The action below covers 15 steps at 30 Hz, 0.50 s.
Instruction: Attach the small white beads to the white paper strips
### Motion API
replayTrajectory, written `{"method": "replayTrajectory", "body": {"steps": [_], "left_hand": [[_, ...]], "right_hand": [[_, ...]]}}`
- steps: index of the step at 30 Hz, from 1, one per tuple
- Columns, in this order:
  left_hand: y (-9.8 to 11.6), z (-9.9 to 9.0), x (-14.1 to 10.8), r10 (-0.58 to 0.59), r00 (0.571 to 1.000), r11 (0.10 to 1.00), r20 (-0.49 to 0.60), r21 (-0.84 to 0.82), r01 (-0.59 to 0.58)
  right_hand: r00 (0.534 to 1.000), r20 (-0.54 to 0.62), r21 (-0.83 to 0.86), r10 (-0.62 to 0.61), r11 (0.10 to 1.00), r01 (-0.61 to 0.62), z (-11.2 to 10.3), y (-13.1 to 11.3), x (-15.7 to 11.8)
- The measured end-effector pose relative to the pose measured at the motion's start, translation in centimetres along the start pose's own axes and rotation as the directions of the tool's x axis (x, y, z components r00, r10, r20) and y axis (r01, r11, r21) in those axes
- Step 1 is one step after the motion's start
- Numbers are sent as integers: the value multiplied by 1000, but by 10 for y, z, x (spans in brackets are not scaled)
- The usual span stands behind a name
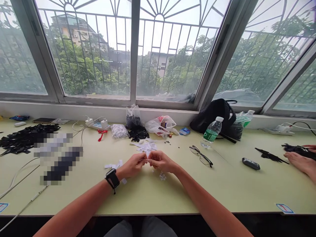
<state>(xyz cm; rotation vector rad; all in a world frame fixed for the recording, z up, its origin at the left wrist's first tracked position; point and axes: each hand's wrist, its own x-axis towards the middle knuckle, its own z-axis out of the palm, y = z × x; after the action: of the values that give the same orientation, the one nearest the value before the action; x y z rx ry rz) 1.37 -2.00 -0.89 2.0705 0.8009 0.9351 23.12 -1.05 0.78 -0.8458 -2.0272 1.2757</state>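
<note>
My left hand (131, 165), with a black watch on its wrist, is closed in a pinch above the middle of the table. Its fingertips meet those of my right hand (161, 161), which is pinched as well. Whatever lies between the fingertips is too small and covered to make out. Just beyond them is a loose pile of white fabric strips (150, 144). More white strips (114, 165) lie beside and partly under my left wrist. Small round white pieces (162, 176) with dark centres are gathered below my right hand.
Along the window side stand a bag of white pieces (119, 131), black strips (138, 133), a plastic bag (161, 126) and a water bottle (212, 132). Glasses (201, 156) lie to the right. Another person's hand (300, 162) touches black strips at far right. Cables (22, 177) cross the left.
</note>
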Motion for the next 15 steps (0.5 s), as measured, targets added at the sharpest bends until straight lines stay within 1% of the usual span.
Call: {"method": "replayTrajectory", "body": {"steps": [2,5,9,12,13,15], "left_hand": [[0,1,1,-8,1000,999,-23,-45,7],[1,3,5,-24,995,996,-98,-88,15],[2,2,8,-16,983,999,-183,-33,10],[-1,-1,7,-16,970,999,-243,28,23],[-2,-1,7,-29,966,999,-255,22,36],[-5,-2,7,-77,966,997,-246,-47,68]], "right_hand": [[1000,-4,26,-12,1000,12,-1,-1,1],[1000,-23,68,-16,998,17,-3,-1,5],[992,-126,122,-29,992,44,-2,3,8],[975,-215,87,-55,993,75,1,10,11],[968,-242,57,-68,995,85,2,13,11],[951,-290,-17,-108,994,107,3,16,13]]}}
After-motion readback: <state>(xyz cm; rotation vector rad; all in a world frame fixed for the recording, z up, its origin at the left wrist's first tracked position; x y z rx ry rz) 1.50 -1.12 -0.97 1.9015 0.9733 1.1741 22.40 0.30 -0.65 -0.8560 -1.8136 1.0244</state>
